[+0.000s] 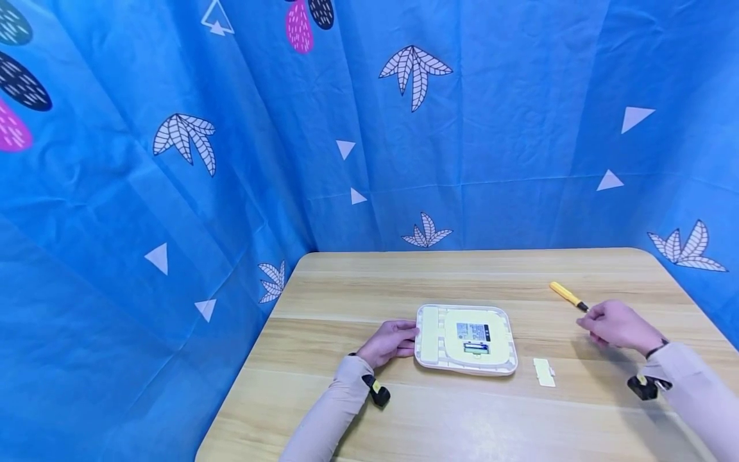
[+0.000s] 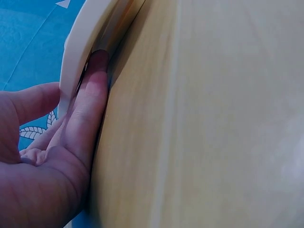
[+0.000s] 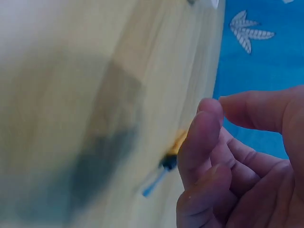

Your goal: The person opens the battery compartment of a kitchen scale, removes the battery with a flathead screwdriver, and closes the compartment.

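Observation:
A flat white device [image 1: 430, 337] with rounded corners lies underside up, showing a printed label and an uncovered battery compartment [image 1: 476, 348]. My left hand [image 1: 389, 341] grips its left edge; in the left wrist view the thumb is against the rim [image 2: 71, 61] and fingers reach beneath it. To the right, my right hand [image 1: 620, 326] hovers above the table with curled fingers, thumb tip meeting a fingertip and nothing visible between them. Close by lies a screwdriver [image 1: 566, 295] with a yellow handle and black collar; its shaft [image 3: 156, 183] shows in the right wrist view.
A small white battery cover [image 1: 544, 372] lies right of the device on the wooden table [image 1: 462, 423]. Blue patterned curtain [image 1: 491, 141] hangs behind the table and along its left side.

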Motion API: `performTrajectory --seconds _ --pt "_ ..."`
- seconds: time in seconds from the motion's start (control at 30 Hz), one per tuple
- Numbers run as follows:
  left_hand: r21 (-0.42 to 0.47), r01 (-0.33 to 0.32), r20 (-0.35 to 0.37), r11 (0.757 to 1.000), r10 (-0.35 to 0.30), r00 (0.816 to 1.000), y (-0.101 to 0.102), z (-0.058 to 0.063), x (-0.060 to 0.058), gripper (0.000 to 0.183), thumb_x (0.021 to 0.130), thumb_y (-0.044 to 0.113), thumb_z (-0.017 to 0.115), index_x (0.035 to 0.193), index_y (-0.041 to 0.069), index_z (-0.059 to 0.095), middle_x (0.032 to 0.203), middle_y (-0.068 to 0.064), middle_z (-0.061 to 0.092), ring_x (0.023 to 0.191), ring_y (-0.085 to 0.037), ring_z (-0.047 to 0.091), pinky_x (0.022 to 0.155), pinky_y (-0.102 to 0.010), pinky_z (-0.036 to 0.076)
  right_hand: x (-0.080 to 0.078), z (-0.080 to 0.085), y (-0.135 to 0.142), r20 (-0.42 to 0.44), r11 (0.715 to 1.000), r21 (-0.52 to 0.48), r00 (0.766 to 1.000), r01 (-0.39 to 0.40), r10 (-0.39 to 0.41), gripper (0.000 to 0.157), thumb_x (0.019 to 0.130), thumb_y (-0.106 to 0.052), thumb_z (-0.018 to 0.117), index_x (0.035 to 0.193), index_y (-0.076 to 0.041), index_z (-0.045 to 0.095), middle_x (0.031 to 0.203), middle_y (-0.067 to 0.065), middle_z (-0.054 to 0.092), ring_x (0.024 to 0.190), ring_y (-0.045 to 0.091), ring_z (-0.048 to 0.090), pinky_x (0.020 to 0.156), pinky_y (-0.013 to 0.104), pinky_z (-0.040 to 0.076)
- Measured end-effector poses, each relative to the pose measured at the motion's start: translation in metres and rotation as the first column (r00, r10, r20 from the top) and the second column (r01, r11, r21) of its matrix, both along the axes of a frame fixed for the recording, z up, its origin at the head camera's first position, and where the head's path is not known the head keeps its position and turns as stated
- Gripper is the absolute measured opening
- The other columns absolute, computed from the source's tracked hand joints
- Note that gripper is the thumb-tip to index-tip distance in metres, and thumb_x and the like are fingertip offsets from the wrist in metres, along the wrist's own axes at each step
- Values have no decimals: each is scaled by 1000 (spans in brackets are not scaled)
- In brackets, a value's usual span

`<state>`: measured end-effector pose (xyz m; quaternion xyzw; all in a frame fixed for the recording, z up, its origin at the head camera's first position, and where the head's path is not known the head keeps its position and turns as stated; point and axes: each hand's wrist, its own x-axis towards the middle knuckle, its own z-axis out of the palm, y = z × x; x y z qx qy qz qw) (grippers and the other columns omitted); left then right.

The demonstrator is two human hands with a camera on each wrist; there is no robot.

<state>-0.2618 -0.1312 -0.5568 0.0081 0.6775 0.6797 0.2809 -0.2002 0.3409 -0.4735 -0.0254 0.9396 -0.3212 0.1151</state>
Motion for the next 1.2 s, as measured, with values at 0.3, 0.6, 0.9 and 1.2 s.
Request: performTrajectory --seconds 0.3,0.6,0.9,1.2 --pt "7 -3 20 1000 3 1000 -1 -1 -2 47 101 14 65 144 -3 54 100 -7 77 75 -10 74 76 -25 67 -26 5 12 -132 994 108 991 8 6 29 98 -24 63 89 3 71 65 0 60 57 14 49 48 25 36" --pt "17 0 20 1000 0 1000 -1 -1 -3 48 101 14 66 144 -3 54 106 -12 77 77 -11 75 78 -28 68 -45 4 16 -132 980 194 991 40 -15 24 96 -18 63 88 2 72 69 4 61 61 19 51 52 28 39" --pt "21 -9 13 1000 9 1000 -2 -1 -2 47 101 13 66 143 -5 55 106 -13 77 77 -12 75 77 -28 68 -61 -3 17 -155 967 253 988 33 7 19 94 -15 62 83 0 68 72 10 64 64 23 54 51 30 43" --pt "37 -12 14 999 11 1000 0 1 2 45 101 12 65 142 -5 55 104 -11 78 77 -12 75 80 -29 68 -69 -12 15 -147 963 266 989 35 5 20 93 -13 62 91 7 67 79 18 66 69 27 58 55 39 51"
